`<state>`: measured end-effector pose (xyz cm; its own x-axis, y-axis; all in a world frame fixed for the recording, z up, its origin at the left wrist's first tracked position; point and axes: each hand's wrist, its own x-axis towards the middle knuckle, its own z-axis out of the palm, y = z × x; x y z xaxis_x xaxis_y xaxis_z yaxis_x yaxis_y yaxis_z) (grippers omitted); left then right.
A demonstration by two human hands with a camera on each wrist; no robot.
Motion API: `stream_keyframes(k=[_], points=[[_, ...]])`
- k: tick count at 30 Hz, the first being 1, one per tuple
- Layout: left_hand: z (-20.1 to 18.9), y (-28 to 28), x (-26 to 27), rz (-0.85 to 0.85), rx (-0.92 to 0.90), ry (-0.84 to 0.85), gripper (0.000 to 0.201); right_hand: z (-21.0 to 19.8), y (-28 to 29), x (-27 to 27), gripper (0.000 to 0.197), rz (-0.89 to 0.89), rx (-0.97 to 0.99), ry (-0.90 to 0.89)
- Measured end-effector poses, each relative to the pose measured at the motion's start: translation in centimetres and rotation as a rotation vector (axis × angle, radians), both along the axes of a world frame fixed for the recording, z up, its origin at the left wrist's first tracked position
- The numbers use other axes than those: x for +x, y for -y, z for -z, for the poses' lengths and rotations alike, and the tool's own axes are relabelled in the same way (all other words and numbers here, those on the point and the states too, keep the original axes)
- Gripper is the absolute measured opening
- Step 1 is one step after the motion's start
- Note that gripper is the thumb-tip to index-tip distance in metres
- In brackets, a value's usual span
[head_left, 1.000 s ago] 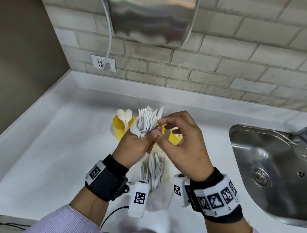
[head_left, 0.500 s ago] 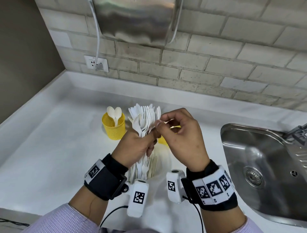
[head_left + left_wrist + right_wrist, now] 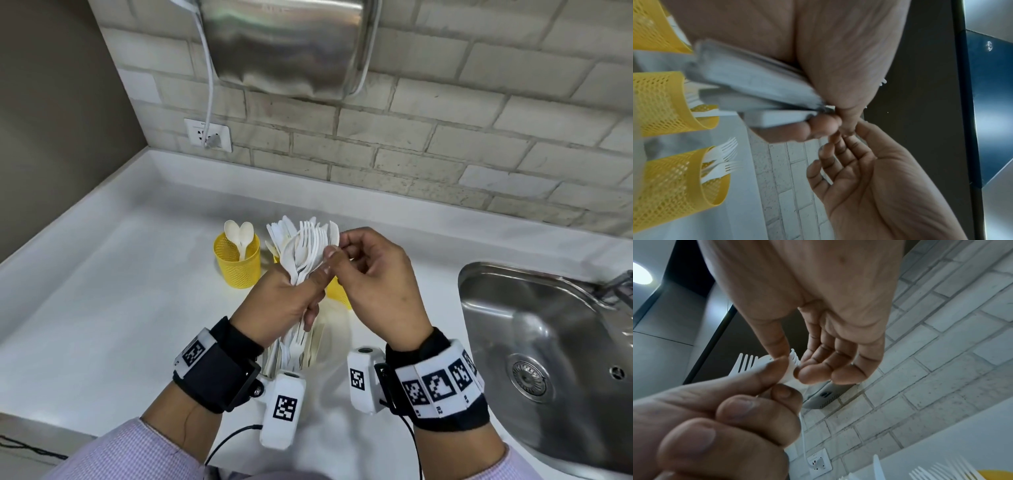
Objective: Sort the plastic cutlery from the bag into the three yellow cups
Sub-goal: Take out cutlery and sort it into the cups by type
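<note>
The scene is viewed by the head camera from above, forward and down, over the white counter [image 3: 102, 308] towards the brick wall [image 3: 445, 144]; both hands are seen from behind at middling range; the left wrist view is taken from beneath the left hand [image 3: 818, 48], very near, rolled sideways; the right wrist view is aimed steeply upward past the right hand [image 3: 818, 296]; the wall socket [image 3: 208, 135] is shared by the head and right wrist views.

A kitchenette or washroom corner: a white counter [image 3: 102, 308] with a stainless sink [image 3: 548, 342] sunk at its right edge, pale brick-tile wall [image 3: 479, 137], a wall socket [image 3: 208, 134], and a steel wall-mounted unit [image 3: 291, 44] (perhaps a hand dryer).
</note>
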<state>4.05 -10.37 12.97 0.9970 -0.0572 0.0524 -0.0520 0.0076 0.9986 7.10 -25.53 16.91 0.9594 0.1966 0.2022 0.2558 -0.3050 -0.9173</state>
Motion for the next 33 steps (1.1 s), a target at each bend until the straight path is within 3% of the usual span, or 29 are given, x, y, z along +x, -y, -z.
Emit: stream_keyframes(k=[4, 9, 15, 20, 24, 26, 33], points=[[-0.3, 0.3, -0.3, 0.053, 0.014, 0.022, 0.029, 0.1, 0.5, 0.4, 0.028, -0.001, -0.120, 0.034], [-0.1, 0.6, -0.3, 0.060, -0.033, -0.017, 0.042, -0.4, 1.3, 1.2, 0.030, 0.187, 0.090, 0.053], [-0.6, 1.2, -0.4, 0.080, -0.028, -0.031, 0.029, -0.2, 1.3, 0.5, 0.030, 0.019, 0.164, -0.188], [-0.9, 1.7, -1.0, 0.105, -0.009, -0.080, 0.038, -1.2, 1.6, 0.6, 0.028, 0.078, 0.515, -0.244], [-0.8, 1.6, -1.2, 0.098, -0.007, -0.105, 0.041, -2.8, 3.1, 0.8, 0.025, 0.139, 0.798, -0.157], [-0.8, 1.6, -1.3, 0.100, -0.007, -0.127, 0.040, -2.9, 3.5, 0.7, 0.024, 0.096, 0.720, -0.055], [-0.4, 1.5, -1.5, 0.169, 0.044, -0.183, 0.039, -2.8, 3.0, -0.2, 0.015, -0.214, -0.015, 0.239]])
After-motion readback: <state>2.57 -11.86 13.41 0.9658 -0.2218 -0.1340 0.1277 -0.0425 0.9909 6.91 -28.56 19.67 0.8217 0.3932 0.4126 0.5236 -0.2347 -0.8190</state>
